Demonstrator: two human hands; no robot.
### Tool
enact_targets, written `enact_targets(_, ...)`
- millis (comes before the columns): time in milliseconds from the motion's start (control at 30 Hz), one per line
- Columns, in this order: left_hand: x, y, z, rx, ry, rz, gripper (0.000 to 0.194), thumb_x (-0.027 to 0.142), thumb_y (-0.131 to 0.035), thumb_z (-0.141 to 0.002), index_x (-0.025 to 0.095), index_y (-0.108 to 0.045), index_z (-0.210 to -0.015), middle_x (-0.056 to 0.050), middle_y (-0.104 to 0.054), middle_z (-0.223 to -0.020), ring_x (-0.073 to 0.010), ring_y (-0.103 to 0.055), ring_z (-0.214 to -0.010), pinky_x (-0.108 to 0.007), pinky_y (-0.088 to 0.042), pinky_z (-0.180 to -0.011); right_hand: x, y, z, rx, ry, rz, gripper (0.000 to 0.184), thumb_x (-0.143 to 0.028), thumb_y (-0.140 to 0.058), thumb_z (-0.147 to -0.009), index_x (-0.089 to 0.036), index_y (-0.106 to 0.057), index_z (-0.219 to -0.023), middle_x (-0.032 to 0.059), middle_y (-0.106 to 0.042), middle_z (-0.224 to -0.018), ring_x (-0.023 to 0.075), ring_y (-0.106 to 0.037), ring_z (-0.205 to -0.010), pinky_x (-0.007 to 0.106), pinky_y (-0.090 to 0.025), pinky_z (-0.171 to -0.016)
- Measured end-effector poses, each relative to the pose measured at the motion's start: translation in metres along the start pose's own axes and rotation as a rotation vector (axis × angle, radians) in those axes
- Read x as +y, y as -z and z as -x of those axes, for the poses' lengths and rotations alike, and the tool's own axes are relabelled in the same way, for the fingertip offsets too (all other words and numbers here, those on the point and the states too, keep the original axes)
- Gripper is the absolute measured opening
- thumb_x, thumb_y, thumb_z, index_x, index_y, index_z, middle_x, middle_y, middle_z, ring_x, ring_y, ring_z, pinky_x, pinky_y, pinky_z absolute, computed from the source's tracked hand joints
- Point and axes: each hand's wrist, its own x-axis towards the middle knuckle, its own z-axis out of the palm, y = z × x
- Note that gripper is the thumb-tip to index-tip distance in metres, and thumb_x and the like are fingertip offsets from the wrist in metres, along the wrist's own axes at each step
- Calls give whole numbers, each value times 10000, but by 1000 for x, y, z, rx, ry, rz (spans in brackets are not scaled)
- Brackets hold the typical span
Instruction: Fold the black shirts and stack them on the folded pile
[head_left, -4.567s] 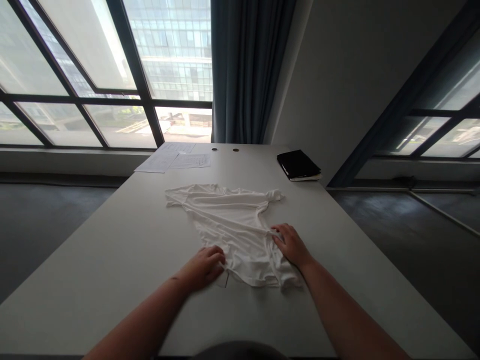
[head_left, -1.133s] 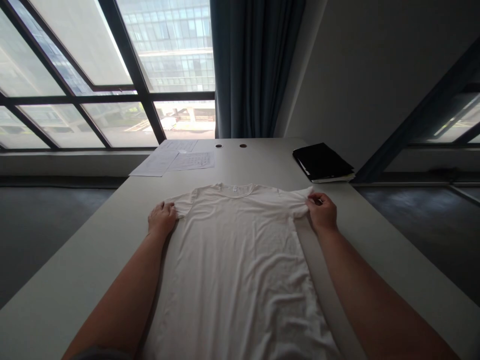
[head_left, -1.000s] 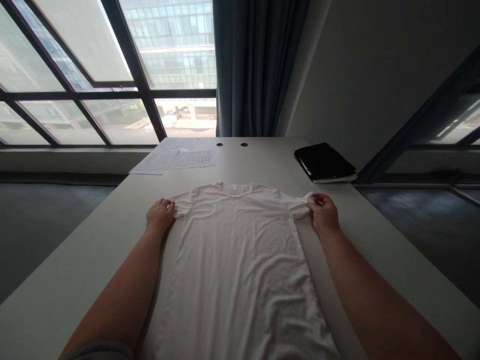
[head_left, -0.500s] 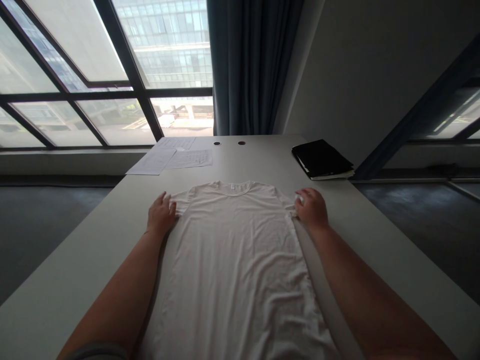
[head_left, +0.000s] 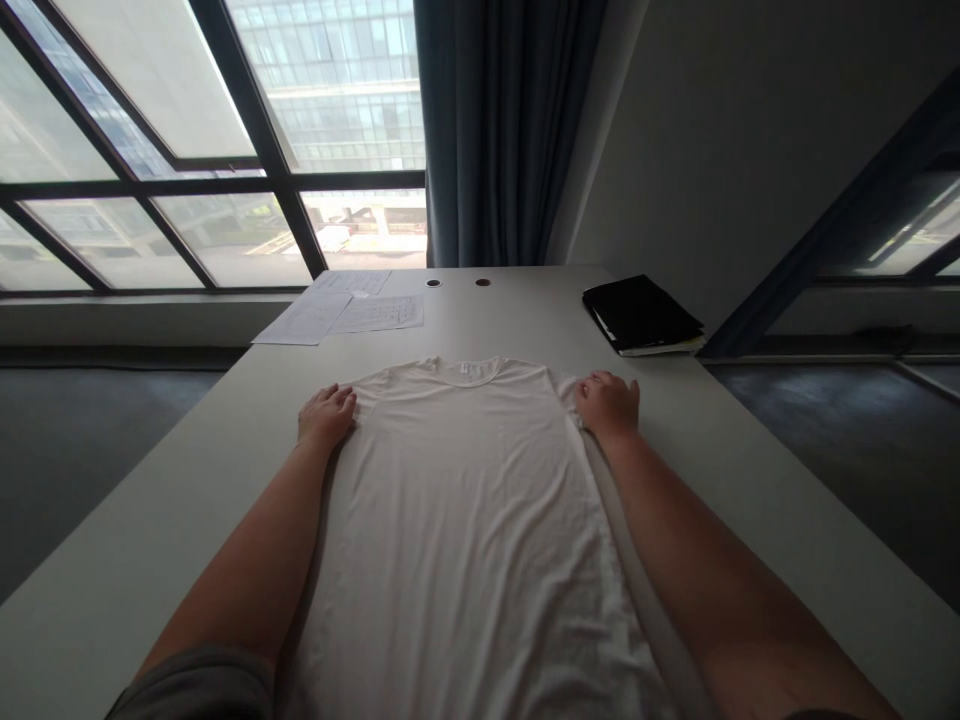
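Note:
A white T-shirt (head_left: 465, 500) lies spread flat on the grey table (head_left: 750, 470), collar away from me and hem toward me. My left hand (head_left: 325, 415) rests at the shirt's left sleeve, with its fingers curled together on the sleeve's edge. My right hand (head_left: 609, 405) lies palm down over the right sleeve, fingers stretched flat, and hides most of that sleeve. Both forearms run along the shirt's sides.
A black folder (head_left: 641, 315) lies at the far right of the table. Sheets of paper (head_left: 337, 312) lie at the far left, and two cable holes (head_left: 457, 282) sit near the back edge. Windows and a dark curtain (head_left: 487, 130) stand behind the table.
The crumpled shirt was spread out flat. In the last second my right hand moved inward from the stretched-out right sleeve tip and now lies flat over it. My left hand's fingers curled at the left sleeve.

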Motion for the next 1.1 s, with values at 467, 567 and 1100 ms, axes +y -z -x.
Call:
enact_targets(467, 7, 9, 26, -148, 169, -106, 704, 617, -341, -992, 279, -417, -1604, -133, -271, -1711, -395, -264, -1556, -633, -227, -1212, 11, -16, 11, -374, -191, 13, 643, -567, -265, -1048, -296, -372, -1622, 129, -256, -1710, 336, -231, -1556, 609, -160, -1221)
enact_targets(567, 4, 9, 32, -103, 229, -111, 704, 612, -358, -984, 244, -463, -1575, -187, -326, -1678, -439, -301, -1527, -663, -252, -1180, 23, -17, 12, -258, -252, -11, 606, -523, -340, -1025, -224, -543, -1512, 196, -409, -1604, 363, -340, -1485, 605, -239, -1180)
enact_targets(1100, -6, 19, 15, 40, 303, 63, 400, 471, -497, -943, 198, -713, -1140, -188, -714, -1211, -385, -652, -1137, -505, -504, -936, 45, -16, 10, 76, -269, -121, 348, -314, -530, -866, -110, -741, -1053, 196, -727, -952, 318, -632, -932, 418, -452, -881)
